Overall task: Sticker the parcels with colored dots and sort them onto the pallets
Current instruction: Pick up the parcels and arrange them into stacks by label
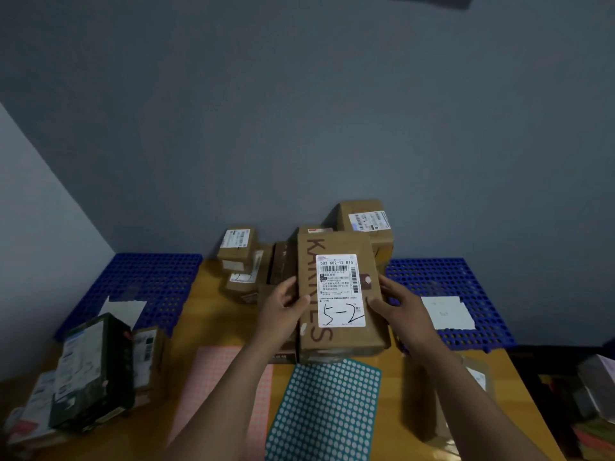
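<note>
A small parcel-sorting room, labelled cardboard parcels (pixel 342 291) heaped on a wooden surface (pixel 213 314), blue plastic pallets (pixel 146 281) alongside, bare grey walls

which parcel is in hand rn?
The brown carton with "5-2" handwritten on its label; left hand and right hand hold its sides. The other parcels lie untouched.

**Inspector:** What is recorded of the walls?

**Assessor:** A plain blue-grey back wall (pixel 332 111) is noted. It is met at a corner by a paler left wall (pixel 40 227).

**Inspector:** Furniture?

**Assessor:** One yellow-brown wooden table (pixel 213 327) is recorded, extending toward the back wall.

**Inspector:** Light?

**Assessor:** The room is dimly lit. The space to the right of the table is lost in shadow. A dark shape (pixel 419 0) at the top edge cannot be identified.
</note>
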